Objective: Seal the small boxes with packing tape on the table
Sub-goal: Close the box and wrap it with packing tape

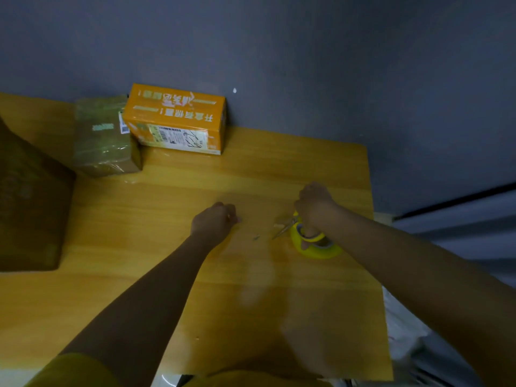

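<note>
My right hand [315, 208] grips yellow-handled scissors [286, 228] just above a yellow roll of packing tape [318, 251] lying on the wooden table [156, 247]. The blades point left and down. My left hand [215, 222] is curled to the left of the roll and pinches the end of a faint clear tape strip [259, 210] that stretches toward the scissors. An orange printed small box [176, 118] stands at the back by the wall. Touching its left side is a brown small box [104, 138] wrapped in shiny tape.
A large dark cardboard box [28, 205] stands at the left edge of the table. A grey wall [279, 51] runs behind the table. The table's right edge [374, 247] lies just beyond the tape roll, with pale cloth below it.
</note>
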{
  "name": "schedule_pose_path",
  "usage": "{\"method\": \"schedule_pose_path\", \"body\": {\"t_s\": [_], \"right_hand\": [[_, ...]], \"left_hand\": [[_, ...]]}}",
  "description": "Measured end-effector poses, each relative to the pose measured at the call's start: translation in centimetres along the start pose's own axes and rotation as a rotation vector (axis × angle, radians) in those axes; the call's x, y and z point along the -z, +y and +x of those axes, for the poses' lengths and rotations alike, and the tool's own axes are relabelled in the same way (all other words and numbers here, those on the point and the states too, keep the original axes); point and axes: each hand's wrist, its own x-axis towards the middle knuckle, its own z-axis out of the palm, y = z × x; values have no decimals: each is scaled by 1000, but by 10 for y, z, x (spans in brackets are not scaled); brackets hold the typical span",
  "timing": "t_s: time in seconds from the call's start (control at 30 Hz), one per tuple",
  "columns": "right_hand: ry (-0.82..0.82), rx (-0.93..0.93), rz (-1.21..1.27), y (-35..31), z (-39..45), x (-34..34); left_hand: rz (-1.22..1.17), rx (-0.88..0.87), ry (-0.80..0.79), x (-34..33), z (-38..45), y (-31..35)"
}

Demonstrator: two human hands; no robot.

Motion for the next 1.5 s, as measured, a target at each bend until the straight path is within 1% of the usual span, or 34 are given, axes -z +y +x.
{"method": "schedule_pose_path", "body": {"t_s": [0.1,0.23,0.37,0.47,0.57,0.73,0.8,0.9,1.03,1.07,1.13,1.17,1.23,1.27,1.33,1.43,1.5], "right_hand": [[5,4,-58,-11,5,5],[156,63,-111,-18,-2,9],[169,43,-73,-24,-14,11],[106,-18,74,-41,-23,0],[68,-123,342,-68,-35,-30],[64,-276,832,-113,-60,-85],[102,-357,942,-128,-63,-96],[141,-405,1004,-136,-57,-99],[205,-390,905,-133,-60,-87],[250,-377,890,-130,-61,-81],[406,-343,943,-122,-61,-67],[486,-329,1042,-118,-59,-60],[552,-272,1398,-111,-49,-47],[526,-237,1579,-108,-43,-40],[384,-160,1901,-107,-36,-22],[241,-43,2229,-114,-38,8],[130,97,2511,-120,-48,28]], "left_hand": [[11,-11,0,-1,0,-2],[4,-5,-15,-3,-2,-8],[-16,15,-15,-8,-4,-11],[-14,54,20,-8,-4,-15],[-60,86,33,-5,-3,-20],[-152,10,32,-9,-7,-20],[-176,-39,33,-12,-11,-18],[-208,-80,34,-13,-16,-16],[-201,-123,60,-7,-27,-13],[-203,-140,77,-5,-31,-12],[-230,-168,103,5,-39,-10],[-255,-179,103,11,-44,-9],[-336,-203,91,26,-52,-7],[-386,-217,89,34,-56,-6],[-487,-231,98,50,-67,-6],[-627,-233,120,76,-86,-5],[-683,-251,146,95,-99,-7]]}}
